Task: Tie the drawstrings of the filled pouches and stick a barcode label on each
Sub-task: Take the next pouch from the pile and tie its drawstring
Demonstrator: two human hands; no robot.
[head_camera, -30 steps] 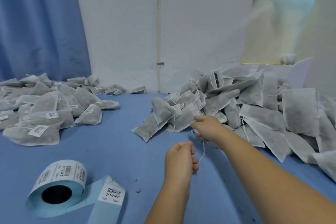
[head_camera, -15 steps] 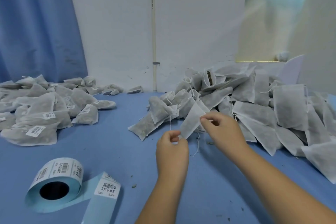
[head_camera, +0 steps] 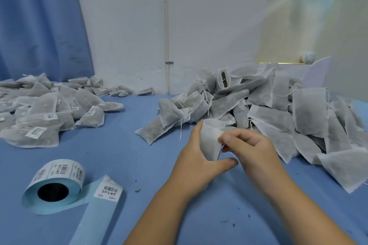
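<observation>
White gauzy fabric fills the grip: a small pouch is held upright between both hands, just above the table and in front of the heap on the right. The left hand wraps its far side with curled fingers, thumb stretched beneath it. The right hand has its fingers bent in tight, pinching the pouch's near edge at the top. Whether a drawstring is caught in that pinch cannot be told. The pouch looks pale and thin, its mouth uppermost and slightly gaping.

Under the hands lies a blue table, dotted with a few dark crumbs. Just behind and to the right rises a heap of unlabelled pouches, strings trailing, one of them open and showing dried brown filling. At the near left a label roll lies on its side, its pale blue backing strip running toward the camera with one barcode label on it. Farther left sits a pile of labelled pouches. Behind everything stand a white wall with a thin vertical pipe and a blue curtain.
</observation>
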